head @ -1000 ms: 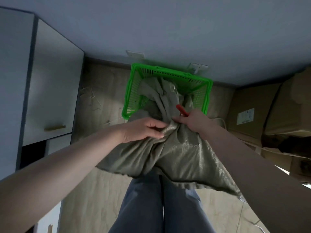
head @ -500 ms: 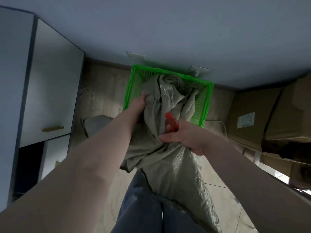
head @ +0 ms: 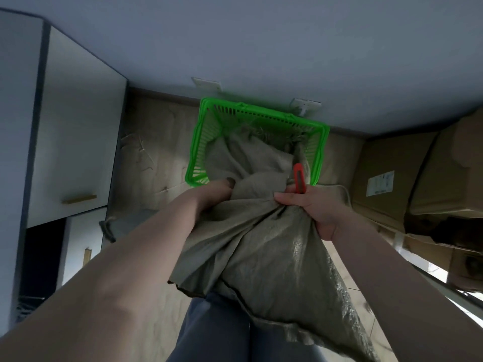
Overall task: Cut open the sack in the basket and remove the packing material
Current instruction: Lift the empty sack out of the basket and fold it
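Note:
A bright green plastic basket stands on the floor against the far wall. A grey-green woven sack trails from inside the basket down over my legs. My left hand grips a bunched fold of the sack just in front of the basket. My right hand clutches the sack beside it and also holds a red utility knife, which points up toward the basket. What lies under the sack inside the basket is hidden.
White cabinets with a brass handle line the left side. Cardboard boxes are stacked at the right. A grey scrap lies on the floor by the cabinet. My legs in blue trousers are at the bottom.
My left hand has come back from the basket's near left corner to a fold nearer me. More of the sack now hangs outside the basket, and its lower part has spread wider.

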